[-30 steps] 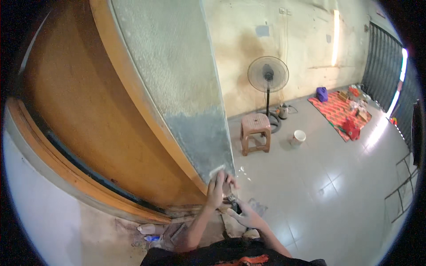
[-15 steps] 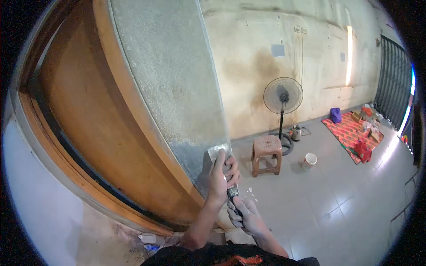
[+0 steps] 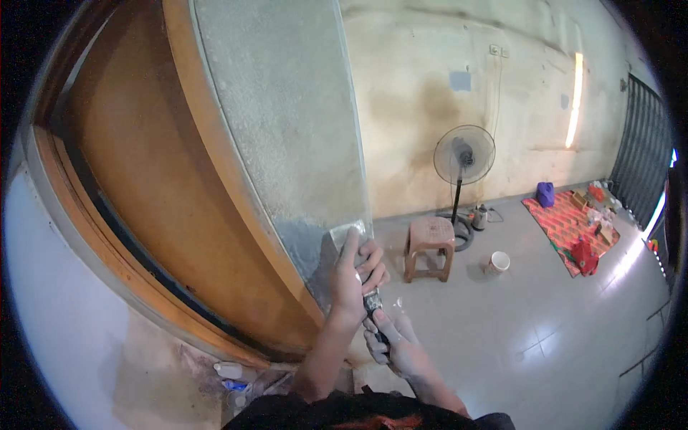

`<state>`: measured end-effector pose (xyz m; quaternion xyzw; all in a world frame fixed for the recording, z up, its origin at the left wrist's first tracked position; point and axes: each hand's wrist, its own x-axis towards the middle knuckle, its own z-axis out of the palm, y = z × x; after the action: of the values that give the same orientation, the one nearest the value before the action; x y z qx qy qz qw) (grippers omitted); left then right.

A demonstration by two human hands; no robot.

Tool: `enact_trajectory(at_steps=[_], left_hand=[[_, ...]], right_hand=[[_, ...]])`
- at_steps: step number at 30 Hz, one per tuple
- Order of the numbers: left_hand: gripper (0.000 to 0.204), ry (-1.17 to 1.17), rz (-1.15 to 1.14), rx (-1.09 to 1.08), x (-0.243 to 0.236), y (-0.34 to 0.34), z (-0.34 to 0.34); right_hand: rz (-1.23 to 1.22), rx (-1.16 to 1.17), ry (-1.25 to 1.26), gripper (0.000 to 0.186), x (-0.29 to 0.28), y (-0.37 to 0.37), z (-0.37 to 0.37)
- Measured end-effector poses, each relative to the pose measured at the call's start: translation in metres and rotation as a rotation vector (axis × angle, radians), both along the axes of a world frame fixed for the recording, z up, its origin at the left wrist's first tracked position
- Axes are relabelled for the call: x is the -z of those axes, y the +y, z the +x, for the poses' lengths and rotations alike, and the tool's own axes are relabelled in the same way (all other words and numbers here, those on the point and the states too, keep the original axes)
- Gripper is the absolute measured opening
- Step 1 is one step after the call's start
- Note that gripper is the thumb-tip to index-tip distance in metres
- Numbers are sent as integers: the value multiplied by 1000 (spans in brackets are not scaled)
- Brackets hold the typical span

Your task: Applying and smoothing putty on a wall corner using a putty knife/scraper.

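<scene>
I hold a putty knife (image 3: 371,304) with a pale, wide blade against the narrow wall face (image 3: 279,136), where a darker grey patch meets lighter plaster. My left hand (image 3: 351,290) is closed over the blade and its upper end, index finger lying along the blade. Below it, my right hand (image 3: 394,347), dusted pale, is wrapped round the dark handle. The blade sits near the wall's right corner, beside an orange door frame (image 3: 215,165).
An orange door (image 3: 129,179) fills the left. Behind the corner stand a pedestal fan (image 3: 464,154), a plastic stool (image 3: 428,233) and a white bucket (image 3: 499,258). A patterned red mat (image 3: 545,218) holds assorted items near a corrugated shutter (image 3: 641,143). A bottle (image 3: 228,369) lies at lower left.
Both hands have moved the knife up the wall face to the top of the dark patch. My right hand's fingers now curl further round the handle. The view has tilted upward.
</scene>
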<state>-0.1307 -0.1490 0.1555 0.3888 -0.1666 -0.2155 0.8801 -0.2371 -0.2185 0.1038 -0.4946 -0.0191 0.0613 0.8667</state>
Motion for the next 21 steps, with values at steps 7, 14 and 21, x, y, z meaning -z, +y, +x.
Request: enact_trajectory(at_steps=[7, 14, 21], left_hand=[[41, -61, -12, -12, -23, -1, 6], [41, 8, -2, -44, 11, 1, 7], [40, -23, 1, -10, -3, 1, 0]], right_hand=[[1, 4, -69, 30, -20, -1, 9], [-110, 31, -33, 36, 16, -2, 13], [-51, 48, -67, 31, -2, 3, 2]])
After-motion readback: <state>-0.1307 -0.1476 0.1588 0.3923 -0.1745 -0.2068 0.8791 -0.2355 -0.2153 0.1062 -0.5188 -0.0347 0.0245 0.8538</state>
